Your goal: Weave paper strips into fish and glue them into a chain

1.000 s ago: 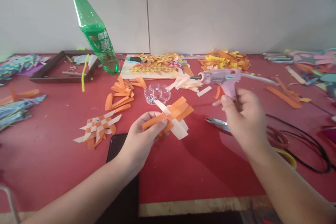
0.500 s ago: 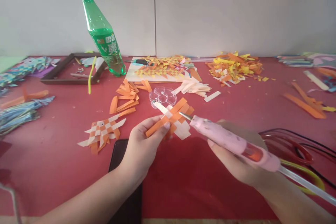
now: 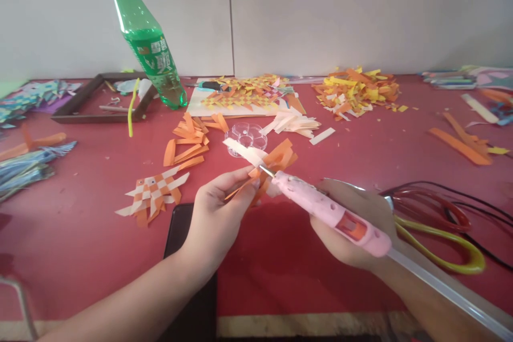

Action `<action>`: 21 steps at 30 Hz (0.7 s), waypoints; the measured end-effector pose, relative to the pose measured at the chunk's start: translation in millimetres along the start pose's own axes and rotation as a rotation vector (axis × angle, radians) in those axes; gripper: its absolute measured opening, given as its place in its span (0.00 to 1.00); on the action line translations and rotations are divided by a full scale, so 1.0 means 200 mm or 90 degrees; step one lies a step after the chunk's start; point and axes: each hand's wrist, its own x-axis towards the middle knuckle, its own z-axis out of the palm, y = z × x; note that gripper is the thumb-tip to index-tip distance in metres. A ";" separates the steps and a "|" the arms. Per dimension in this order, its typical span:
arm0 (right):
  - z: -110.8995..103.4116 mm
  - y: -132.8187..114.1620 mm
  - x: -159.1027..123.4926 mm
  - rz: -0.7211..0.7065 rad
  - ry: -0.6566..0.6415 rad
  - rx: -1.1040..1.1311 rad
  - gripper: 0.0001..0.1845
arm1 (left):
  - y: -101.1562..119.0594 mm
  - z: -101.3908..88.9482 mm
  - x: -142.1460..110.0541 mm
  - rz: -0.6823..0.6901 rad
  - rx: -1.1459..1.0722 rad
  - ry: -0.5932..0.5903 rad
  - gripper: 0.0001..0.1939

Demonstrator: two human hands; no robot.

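My left hand [image 3: 222, 208] is closed in a pinch on a piece of woven paper strips [image 3: 280, 156], orange and cream, held above the table. My right hand [image 3: 356, 219] is wrapped round a pink hot glue gun [image 3: 312, 197], with a clear glue stick [image 3: 436, 283] coming out of its back end. The gun's metal nozzle meets the woven paper near my left fingertips; whether glue comes out I cannot tell. Left of my hands lies an orange and cream woven paper fish [image 3: 152, 195]. Behind the held piece is a clear flower-shaped tray [image 3: 254, 136].
On the red table stand a green bottle [image 3: 146, 43] and a dark frame [image 3: 76, 96]. Orange strips [image 3: 188, 139], cream strips [image 3: 294, 123] and a yellow-orange paper heap [image 3: 356, 91] lie behind. Scissors [image 3: 441, 246] and a black cable sit right; a black phone-like slab [image 3: 176, 230] lies under my left arm.
My right hand has swung the glue gun round from upright at the right to pointing at the woven paper, its nozzle now at the strips. The paper strips have tilted and partly lifted.
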 end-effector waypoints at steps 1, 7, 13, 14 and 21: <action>0.00 -0.01 0.00 -0.005 0.001 -0.020 0.06 | 0.00 0.00 0.00 0.012 0.008 -0.004 0.07; 0.00 -0.02 0.02 -0.045 0.036 -0.139 0.11 | 0.00 0.00 0.00 0.051 0.052 -0.017 0.09; 0.00 -0.02 0.02 -0.058 0.042 -0.168 0.13 | -0.01 -0.01 0.00 0.043 0.053 -0.011 0.10; -0.01 -0.03 0.02 -0.055 0.036 -0.162 0.12 | -0.01 -0.01 0.00 0.038 0.048 -0.008 0.10; -0.01 -0.06 0.03 -0.044 0.030 -0.139 0.12 | 0.02 0.00 -0.01 0.017 0.028 0.008 0.11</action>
